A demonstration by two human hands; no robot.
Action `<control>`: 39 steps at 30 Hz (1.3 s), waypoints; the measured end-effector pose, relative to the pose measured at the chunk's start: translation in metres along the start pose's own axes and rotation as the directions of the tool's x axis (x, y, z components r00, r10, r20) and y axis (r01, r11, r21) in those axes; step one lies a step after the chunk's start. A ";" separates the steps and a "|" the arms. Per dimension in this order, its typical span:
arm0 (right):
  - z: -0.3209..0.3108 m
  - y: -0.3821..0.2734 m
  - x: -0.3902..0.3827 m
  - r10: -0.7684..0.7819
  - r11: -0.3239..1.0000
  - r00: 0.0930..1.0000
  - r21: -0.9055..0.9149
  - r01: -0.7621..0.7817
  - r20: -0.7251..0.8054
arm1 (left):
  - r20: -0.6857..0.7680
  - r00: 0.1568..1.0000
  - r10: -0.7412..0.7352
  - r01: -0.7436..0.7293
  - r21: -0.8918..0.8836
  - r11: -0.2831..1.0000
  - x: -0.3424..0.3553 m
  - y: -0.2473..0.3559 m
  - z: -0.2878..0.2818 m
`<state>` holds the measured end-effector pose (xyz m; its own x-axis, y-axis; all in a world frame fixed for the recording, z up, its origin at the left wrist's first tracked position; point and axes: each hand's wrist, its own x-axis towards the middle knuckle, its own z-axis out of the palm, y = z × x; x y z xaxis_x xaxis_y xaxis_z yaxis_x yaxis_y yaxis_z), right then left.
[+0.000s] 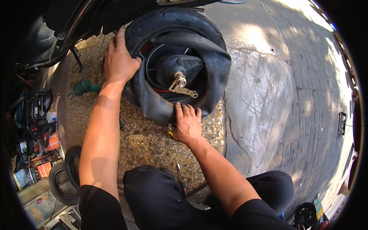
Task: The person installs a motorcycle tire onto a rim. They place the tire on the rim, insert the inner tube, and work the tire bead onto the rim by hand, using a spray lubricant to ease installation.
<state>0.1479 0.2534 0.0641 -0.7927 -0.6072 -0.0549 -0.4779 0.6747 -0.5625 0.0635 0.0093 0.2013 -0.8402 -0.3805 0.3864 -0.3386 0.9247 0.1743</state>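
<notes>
Touching tyre [174,19] left of wheel hub [167,71] with spread left hand [119,64], inner tube [217,71] below with bent right hand [188,123], grip unclear. Likely soft, floppy; best pinched by folds.

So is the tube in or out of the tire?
Out, where it shows: the tube lies slack over the tire, the right hand on the tube's near edge.

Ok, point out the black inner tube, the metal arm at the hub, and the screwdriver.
Inner tube [217,76]: head view, its right side.
Metal arm [184,90]: head view, about mid-length.
Screwdriver [180,175]: head view, on its shaft.
</notes>
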 end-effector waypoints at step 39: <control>-0.054 -0.036 0.048 -0.100 0.995 0.855 0.061 0.080 0.509 | 0.786 0.501 -0.363 0.502 -0.605 -0.619 -0.196 -0.010 0.076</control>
<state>0.1066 0.2225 0.1263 -0.4374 -0.8001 -0.4105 -0.5153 0.5972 -0.6147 0.1997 0.0755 0.0549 -0.6309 -0.5135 -0.5816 0.0442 -0.7722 0.6338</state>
